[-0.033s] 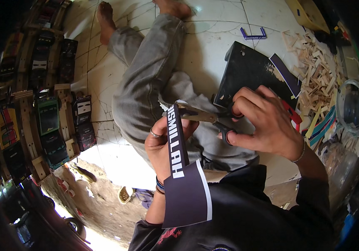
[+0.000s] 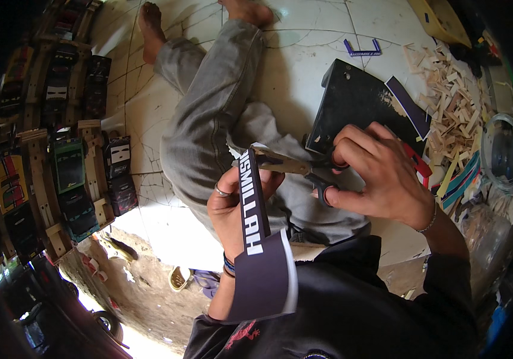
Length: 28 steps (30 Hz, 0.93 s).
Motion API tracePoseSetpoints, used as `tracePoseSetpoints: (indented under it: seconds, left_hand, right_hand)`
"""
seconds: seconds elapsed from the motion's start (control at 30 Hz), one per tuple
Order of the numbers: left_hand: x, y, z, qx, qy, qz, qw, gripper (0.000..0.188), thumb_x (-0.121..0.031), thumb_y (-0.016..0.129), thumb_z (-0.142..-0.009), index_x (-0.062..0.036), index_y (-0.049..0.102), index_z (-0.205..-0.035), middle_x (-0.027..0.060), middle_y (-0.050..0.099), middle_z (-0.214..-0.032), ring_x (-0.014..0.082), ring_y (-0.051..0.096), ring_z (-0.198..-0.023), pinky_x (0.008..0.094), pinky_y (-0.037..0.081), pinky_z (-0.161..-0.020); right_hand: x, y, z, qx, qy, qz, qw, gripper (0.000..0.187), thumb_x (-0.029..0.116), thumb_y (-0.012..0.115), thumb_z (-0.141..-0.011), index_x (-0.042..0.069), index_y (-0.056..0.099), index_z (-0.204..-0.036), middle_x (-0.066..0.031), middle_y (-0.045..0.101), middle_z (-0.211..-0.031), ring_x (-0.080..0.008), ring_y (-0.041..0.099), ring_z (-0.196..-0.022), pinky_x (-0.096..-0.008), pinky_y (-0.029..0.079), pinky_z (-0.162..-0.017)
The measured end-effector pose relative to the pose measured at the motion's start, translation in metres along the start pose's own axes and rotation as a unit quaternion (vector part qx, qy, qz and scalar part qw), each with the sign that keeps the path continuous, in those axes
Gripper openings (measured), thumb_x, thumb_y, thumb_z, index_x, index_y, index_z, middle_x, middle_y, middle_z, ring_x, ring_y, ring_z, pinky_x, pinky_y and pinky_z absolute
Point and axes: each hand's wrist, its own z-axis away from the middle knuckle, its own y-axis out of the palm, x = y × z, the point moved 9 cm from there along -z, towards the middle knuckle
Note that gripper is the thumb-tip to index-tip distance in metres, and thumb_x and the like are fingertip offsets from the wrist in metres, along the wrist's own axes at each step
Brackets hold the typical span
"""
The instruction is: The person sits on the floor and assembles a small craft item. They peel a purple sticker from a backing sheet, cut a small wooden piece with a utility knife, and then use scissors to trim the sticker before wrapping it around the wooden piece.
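The person sits on the tiled floor [image 2: 304, 66], legs stretched out. The left hand [image 2: 232, 206] grips a dark lettered strip [image 2: 255, 221], holding it upright over the lap; the strip widens toward the chest. The right hand [image 2: 382, 176] holds scissors [image 2: 304, 167], fingers through the handles, blades meeting the strip's upper end. A black board [image 2: 352, 105] lies just behind the right hand, with wood sticks [image 2: 454, 102] scattered beside it.
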Motion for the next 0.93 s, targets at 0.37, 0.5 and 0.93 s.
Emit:
tracePoseSetpoints:
  seconds: [0.37, 0.5, 0.93]
  left_hand:
    - [-0.001, 0.0, 0.001, 0.048, 0.028, 0.006, 0.998, 0.028, 0.009, 0.067, -0.091, 0.0024, 0.066, -0.118, 0.0138, 0.073, -0.105, 0.0203, 0.071, -0.099, 0.0482, 0.059, -0.098]
    - [-0.001, 0.004, 0.0, 0.06, 0.034, 0.015, 0.998, 0.028, 0.006, 0.069, -0.091, 0.0022, 0.066, -0.118, 0.0134, 0.073, -0.106, 0.0206, 0.071, -0.099, 0.0466, 0.059, -0.098]
    - [0.015, 0.003, -0.007, 0.081, -0.047, 0.036, 0.995, 0.019, -0.011, 0.061, -0.102, -0.0053, 0.062, -0.121, 0.0109, 0.071, -0.112, 0.0222, 0.071, -0.104, 0.0429, 0.059, -0.095]
  right_hand:
    - [-0.003, -0.005, 0.002, -0.02, -0.003, -0.002, 1.0, 0.033, 0.023, 0.08, -0.073, 0.006, 0.054, -0.085, -0.0061, 0.055, -0.085, -0.0259, 0.057, -0.077, -0.0385, 0.041, -0.08]
    - [-0.002, -0.009, 0.004, -0.02, -0.009, 0.015, 1.0, 0.031, 0.026, 0.078, -0.078, 0.006, 0.056, -0.089, -0.0065, 0.056, -0.09, -0.0276, 0.056, -0.079, -0.0395, 0.044, -0.081]
    - [-0.126, 0.007, 0.062, 0.017, 0.313, 0.137, 0.94, 0.038, 0.024, 0.081, -0.079, 0.006, 0.06, -0.106, -0.018, 0.068, -0.104, -0.0355, 0.068, -0.096, -0.0432, 0.047, -0.094]
